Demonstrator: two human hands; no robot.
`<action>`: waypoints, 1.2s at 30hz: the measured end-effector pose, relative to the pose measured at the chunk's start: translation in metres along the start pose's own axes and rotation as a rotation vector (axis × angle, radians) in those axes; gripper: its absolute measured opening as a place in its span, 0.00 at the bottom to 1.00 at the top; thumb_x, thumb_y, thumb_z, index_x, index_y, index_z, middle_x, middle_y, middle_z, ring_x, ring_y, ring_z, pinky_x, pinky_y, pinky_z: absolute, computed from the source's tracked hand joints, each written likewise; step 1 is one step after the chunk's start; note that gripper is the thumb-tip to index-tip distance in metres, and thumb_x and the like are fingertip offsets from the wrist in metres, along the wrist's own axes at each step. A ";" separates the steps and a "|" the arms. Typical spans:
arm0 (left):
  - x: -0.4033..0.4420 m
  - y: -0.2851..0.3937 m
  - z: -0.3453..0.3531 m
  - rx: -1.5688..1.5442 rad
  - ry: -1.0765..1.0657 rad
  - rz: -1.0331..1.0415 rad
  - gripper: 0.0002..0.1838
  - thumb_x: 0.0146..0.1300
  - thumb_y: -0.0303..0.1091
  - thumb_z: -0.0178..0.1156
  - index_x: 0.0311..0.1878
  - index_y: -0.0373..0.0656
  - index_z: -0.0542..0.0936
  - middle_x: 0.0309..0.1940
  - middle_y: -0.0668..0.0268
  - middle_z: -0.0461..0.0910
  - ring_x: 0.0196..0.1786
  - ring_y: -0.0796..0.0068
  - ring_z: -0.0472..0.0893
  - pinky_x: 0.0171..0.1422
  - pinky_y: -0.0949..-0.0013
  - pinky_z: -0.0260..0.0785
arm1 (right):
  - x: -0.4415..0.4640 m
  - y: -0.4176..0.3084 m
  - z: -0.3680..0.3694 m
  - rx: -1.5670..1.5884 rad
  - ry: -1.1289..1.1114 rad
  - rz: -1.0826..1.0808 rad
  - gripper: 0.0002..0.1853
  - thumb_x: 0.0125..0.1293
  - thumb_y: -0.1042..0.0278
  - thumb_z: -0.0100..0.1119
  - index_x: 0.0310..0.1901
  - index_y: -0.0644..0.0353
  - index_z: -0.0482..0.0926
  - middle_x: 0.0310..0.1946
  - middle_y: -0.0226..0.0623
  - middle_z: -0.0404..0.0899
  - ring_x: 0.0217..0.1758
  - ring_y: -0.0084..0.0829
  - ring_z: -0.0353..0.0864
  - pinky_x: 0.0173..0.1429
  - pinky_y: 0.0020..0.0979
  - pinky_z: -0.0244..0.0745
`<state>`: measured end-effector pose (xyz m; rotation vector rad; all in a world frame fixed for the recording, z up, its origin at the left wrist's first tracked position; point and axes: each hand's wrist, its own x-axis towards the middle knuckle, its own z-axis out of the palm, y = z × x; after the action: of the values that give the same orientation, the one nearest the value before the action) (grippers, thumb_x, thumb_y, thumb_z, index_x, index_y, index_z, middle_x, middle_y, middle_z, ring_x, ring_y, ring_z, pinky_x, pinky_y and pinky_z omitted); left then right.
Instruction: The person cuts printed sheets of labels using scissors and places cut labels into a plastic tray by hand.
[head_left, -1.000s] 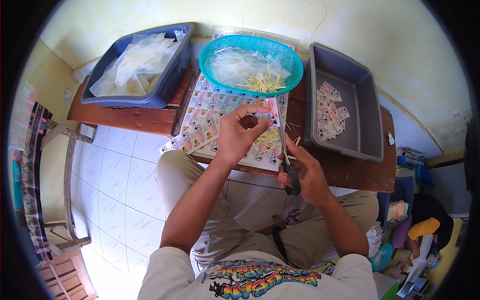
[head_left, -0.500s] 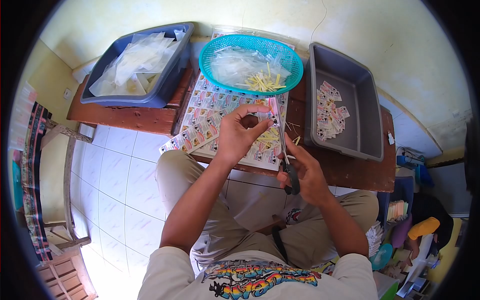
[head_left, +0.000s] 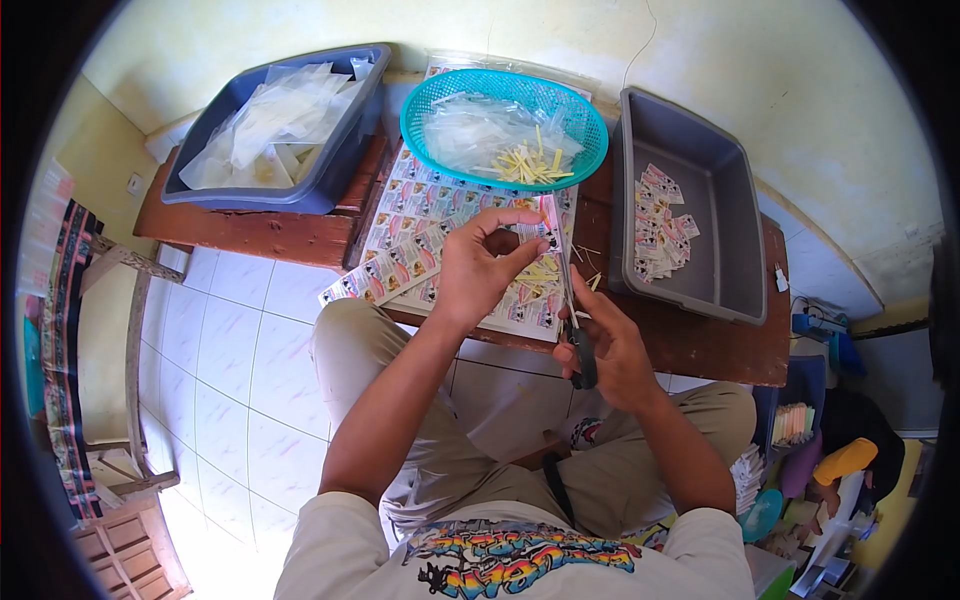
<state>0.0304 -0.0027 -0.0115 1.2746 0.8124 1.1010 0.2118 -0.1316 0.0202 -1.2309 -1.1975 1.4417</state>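
Observation:
Between thumb and fingertips, my left hand [head_left: 490, 265] pinches a small printed label piece [head_left: 548, 222]. My right hand [head_left: 612, 350] has its fingers in the black handles of the scissors [head_left: 583, 358], whose blades point up along the right edge of that piece. Under both hands lie printed label sheets [head_left: 400, 215], with a loose printed strip [head_left: 375, 277] across them at the left. Thin yellow offcuts [head_left: 540, 280] are scattered below the held piece. Whether the blades touch the paper is too small to tell.
A teal basket [head_left: 408, 130] holds clear plastic bags and yellow strips. To the right, a grey tub [head_left: 722, 200] contains cut labels. At the left, a blue tub [head_left: 345, 150] holds translucent bags. All stand on a brown wooden table [head_left: 710, 350]. Another person [head_left: 850, 455] is at the far right.
The scissor handles in my right hand have shifted slightly to the left and look closer together. My left hand has stayed in place with the label piece.

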 end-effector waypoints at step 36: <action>0.001 0.001 0.000 0.076 0.010 0.017 0.16 0.69 0.25 0.74 0.59 0.40 0.86 0.32 0.67 0.90 0.28 0.91 0.76 0.26 0.79 0.61 | 0.000 0.008 0.001 0.011 -0.002 -0.028 0.50 0.68 0.79 0.75 0.87 0.53 0.55 0.70 0.33 0.71 0.53 0.19 0.83 0.42 0.20 0.84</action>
<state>0.0302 -0.0021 -0.0108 1.3425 0.8588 1.0994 0.2102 -0.1328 0.0126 -1.2001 -1.2022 1.4277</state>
